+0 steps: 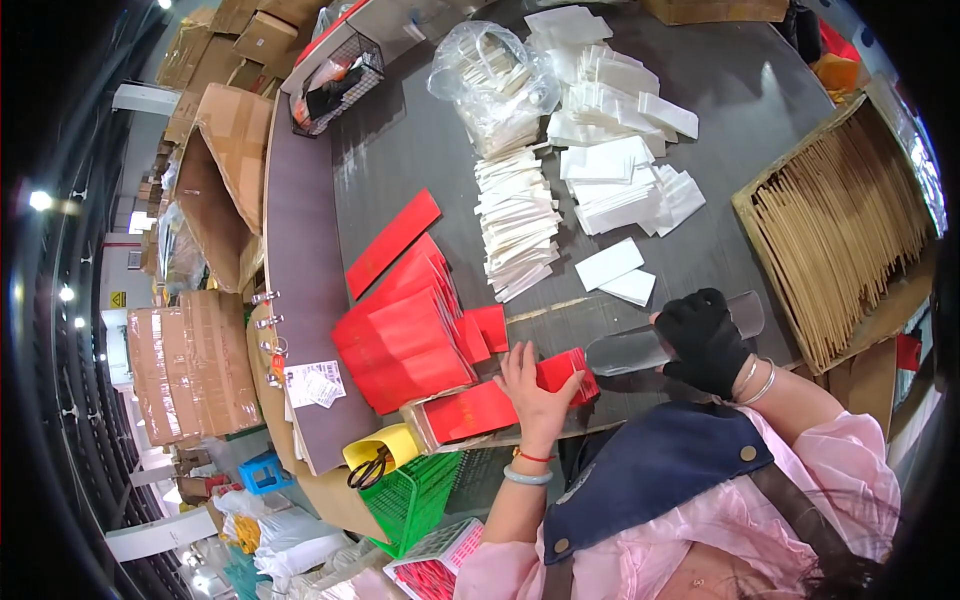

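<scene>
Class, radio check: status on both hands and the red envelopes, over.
Left hand bare, pressing flat on small red envelope. Right hand, black glove, gripping clear plastic sleeve. Red envelope stack alongside; nothing blocking.

Your left hand (538, 392) covers the middle of the small red box (565, 372), so you can't see how its flaps sit. Your gloved right hand (704, 338) hides the middle of the clear plastic sleeve (640, 348) — its contents can't be made out. The print on the white label (315, 383) is too small to read, and the red packets (432, 575) are cut off at the lower edge.
</scene>
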Demonstrator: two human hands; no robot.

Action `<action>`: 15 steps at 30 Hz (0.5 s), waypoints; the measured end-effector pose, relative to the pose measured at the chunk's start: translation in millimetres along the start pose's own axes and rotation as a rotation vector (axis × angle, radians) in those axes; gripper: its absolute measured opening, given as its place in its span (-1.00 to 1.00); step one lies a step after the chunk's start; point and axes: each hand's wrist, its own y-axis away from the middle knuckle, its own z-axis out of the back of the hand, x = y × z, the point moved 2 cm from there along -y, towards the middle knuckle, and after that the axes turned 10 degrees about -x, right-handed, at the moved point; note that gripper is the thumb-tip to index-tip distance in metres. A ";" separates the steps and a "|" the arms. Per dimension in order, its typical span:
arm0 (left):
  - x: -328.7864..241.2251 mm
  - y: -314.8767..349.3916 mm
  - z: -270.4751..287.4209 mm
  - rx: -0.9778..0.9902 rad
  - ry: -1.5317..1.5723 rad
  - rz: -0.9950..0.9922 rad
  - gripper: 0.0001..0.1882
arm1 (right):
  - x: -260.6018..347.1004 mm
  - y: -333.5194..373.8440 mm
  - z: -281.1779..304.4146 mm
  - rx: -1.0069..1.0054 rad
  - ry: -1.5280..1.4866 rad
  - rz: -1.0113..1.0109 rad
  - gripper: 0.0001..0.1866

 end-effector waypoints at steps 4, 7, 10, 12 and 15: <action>-4.0 -3.4 1.5 0.001 0.040 0.006 -0.06 | 11.9 -3.7 -22.6 0.122 -0.109 0.023 -0.29; -12.8 -5.9 2.8 0.048 0.039 -0.025 -0.13 | 36.8 -14.2 -57.8 0.172 -0.075 0.055 -0.24; -5.5 -40.3 -4.8 0.032 0.092 -0.119 -0.27 | 38.5 -21.2 -56.8 0.009 -0.234 0.141 -0.20; 0.5 -76.7 -8.6 -0.036 0.144 -0.184 -0.35 | 15.0 -18.4 -39.2 -0.186 -0.248 0.081 -0.19; 10.9 -109.9 -17.5 -0.209 -0.070 -0.326 -0.62 | -24.5 -3.1 -4.9 -0.376 -0.210 -0.059 -0.32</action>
